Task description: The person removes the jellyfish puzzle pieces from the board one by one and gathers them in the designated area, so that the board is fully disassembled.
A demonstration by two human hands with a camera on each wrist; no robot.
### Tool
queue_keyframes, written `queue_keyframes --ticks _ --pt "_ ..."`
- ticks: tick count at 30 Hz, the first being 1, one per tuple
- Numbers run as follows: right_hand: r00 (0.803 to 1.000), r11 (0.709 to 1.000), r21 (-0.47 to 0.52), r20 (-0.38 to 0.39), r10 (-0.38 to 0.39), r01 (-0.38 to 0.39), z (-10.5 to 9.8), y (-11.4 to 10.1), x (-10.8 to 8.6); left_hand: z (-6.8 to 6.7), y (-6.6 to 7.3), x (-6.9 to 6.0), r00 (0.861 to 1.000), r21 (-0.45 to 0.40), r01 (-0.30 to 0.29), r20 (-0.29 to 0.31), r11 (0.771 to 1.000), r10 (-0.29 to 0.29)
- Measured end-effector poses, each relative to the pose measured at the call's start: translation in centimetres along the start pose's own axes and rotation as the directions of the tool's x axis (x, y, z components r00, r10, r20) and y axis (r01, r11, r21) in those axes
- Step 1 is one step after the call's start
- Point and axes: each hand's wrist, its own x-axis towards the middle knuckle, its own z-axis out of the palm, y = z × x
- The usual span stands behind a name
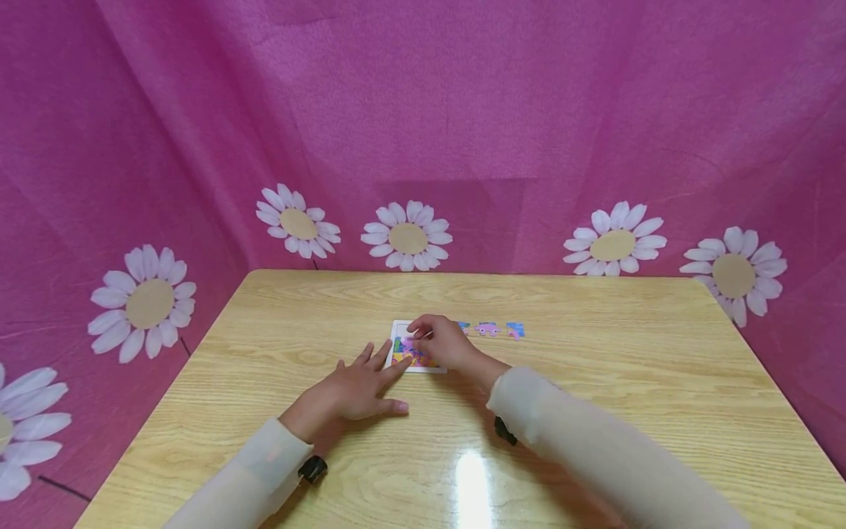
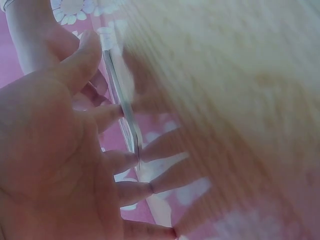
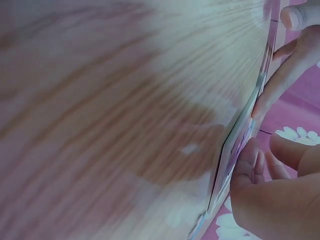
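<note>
A small jigsaw puzzle board (image 1: 435, 369) with a white border lies flat on the table, its picture colourful in the lower part and pale along the top. My left hand (image 1: 360, 386) is spread palm down, with fingertips at the board's left and lower edges; the left wrist view shows these fingers (image 2: 127, 162) extended along the board's side. Over the board's upper right my right hand (image 1: 444, 342) reaches with bent fingers. In the right wrist view its fingertips (image 3: 245, 160) touch the board's face, the thumb apart from them; no piece shows between them.
Right of the board lie loose puzzle pieces: a pink one with eyes (image 1: 487, 330), a blue and pink one (image 1: 515, 330), and one partly hidden by my right hand. The wooden table (image 1: 595, 353) meets a pink flowered cloth (image 1: 463, 147) at the back and sides.
</note>
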Motion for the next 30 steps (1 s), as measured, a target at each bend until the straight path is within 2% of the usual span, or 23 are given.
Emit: queue_keyframes --ticks 13,22,30 --pt "0.997 0.996 -0.042 0.009 0.075 -0.074 1.2 0.0 0.7 0.4 -0.5 0.3 1.0 -0.003 -0.02 -0.016 1.0 0.02" --pt "0.998 0.986 -0.151 0.004 0.069 -0.067 1.4 0.0 1.1 0.3 -0.4 0.2 1.0 0.0 -0.015 -0.009 1.0 0.015" --pt "0.995 0.987 -0.125 0.005 0.103 -0.102 1.3 -0.1 1.1 0.2 -0.3 0.2 1.0 0.007 -0.009 -0.004 1.0 0.009"
